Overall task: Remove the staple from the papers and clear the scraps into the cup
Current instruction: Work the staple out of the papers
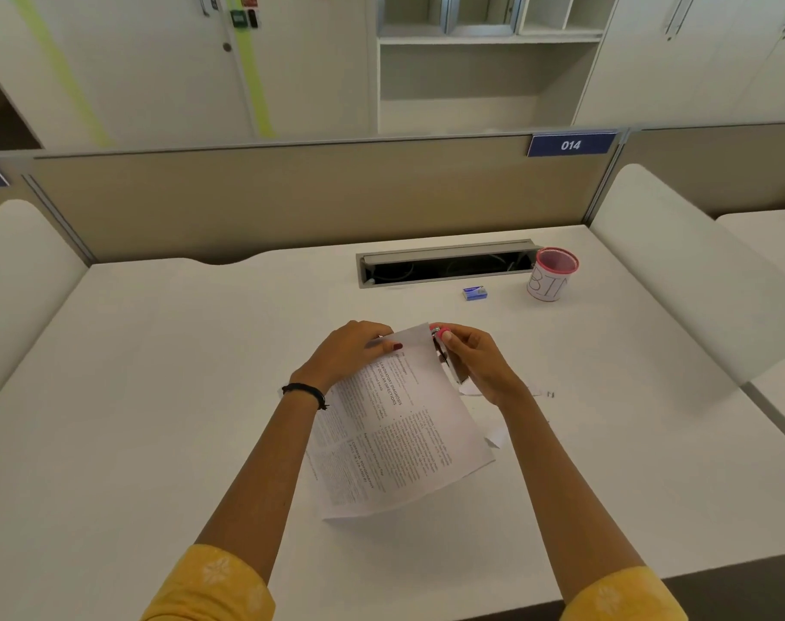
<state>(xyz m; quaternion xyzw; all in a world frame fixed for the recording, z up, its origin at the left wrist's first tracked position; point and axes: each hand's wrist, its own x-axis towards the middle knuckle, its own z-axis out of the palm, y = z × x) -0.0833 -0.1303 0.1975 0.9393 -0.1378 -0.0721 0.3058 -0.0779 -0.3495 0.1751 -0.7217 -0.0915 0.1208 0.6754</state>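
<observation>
Printed papers (399, 437) lie in the middle of the white desk (157, 396), their far corner lifted. My left hand (350, 351) pinches that far corner from the left. My right hand (476, 365) grips a small stapler (446, 356) with a pink end, pressed against the same corner from the right. A pink-rimmed cup (552, 275) with "BIN" written on it stands at the far right of the desk. White paper scraps (496, 437) lie beside my right wrist, and a loose staple (550, 394) lies further right.
A small blue staple box (475, 293) lies left of the cup. An open cable tray (444, 264) is sunk into the desk behind it. A beige partition (292, 195) closes the back, and white side dividers (677, 271) flank the desk.
</observation>
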